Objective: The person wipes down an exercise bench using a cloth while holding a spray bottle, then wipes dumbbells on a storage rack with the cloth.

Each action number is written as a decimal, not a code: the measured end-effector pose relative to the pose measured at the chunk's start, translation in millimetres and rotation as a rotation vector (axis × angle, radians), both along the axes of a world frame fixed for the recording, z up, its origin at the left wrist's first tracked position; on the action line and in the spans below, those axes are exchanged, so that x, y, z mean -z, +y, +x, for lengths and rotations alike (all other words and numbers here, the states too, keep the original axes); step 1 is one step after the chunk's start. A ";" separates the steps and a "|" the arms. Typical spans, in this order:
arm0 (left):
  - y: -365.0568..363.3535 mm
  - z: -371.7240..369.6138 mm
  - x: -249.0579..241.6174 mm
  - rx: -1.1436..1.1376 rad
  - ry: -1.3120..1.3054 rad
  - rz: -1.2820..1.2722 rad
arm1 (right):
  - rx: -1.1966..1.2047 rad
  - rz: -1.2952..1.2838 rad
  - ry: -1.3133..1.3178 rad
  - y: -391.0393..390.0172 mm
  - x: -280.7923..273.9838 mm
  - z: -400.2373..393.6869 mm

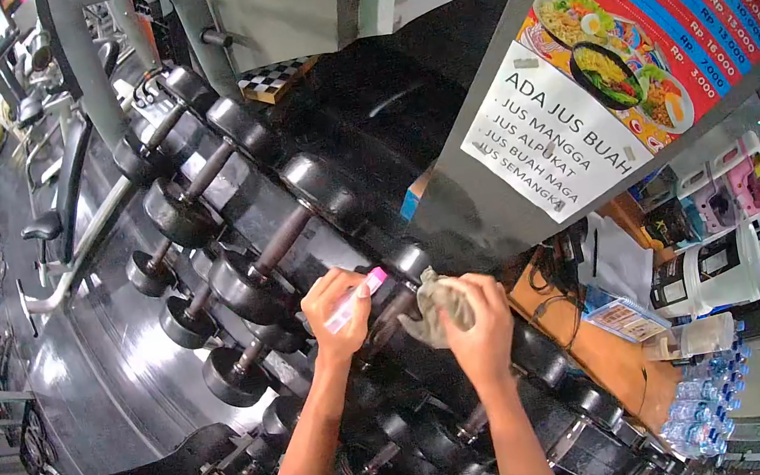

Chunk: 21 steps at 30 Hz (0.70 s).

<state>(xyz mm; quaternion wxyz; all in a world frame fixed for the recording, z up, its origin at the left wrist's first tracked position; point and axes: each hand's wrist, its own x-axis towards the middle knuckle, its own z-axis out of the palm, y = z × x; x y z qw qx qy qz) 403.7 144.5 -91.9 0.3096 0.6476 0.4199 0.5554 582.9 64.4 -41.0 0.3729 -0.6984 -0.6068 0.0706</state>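
My left hand is closed around a small pink and white bottle, tilted with its pink end up to the right. A crumpled grey-green cloth is gripped in my right hand, bunched between the fingers and thumb. Both hands are held over a rack of black dumbbells, with a gap between them. Parts of the dumbbells beneath are hidden by my hands and forearms.
Gym machines stand at the left. A menu board rises at the upper right. Below it, a wooden counter holds cables, papers, white tubs and several water bottles. A checkered board lies behind the rack.
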 end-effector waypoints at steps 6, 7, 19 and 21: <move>1.0 -2.0 -1.0 0.003 -0.003 0.009 | -0.140 0.155 -0.394 11.7 18.7 -19.0; 1.5 -2.7 0.5 -0.001 -0.018 -0.002 | -0.141 0.156 -0.395 19.8 18.8 -20.8; 2.7 -1.4 -4.2 -0.161 -0.215 0.011 | -0.421 -0.173 -1.234 98.8 42.2 -68.7; 5.1 -2.9 -0.4 -0.142 -0.201 0.057 | -0.443 -0.106 -1.181 92.2 50.6 -61.6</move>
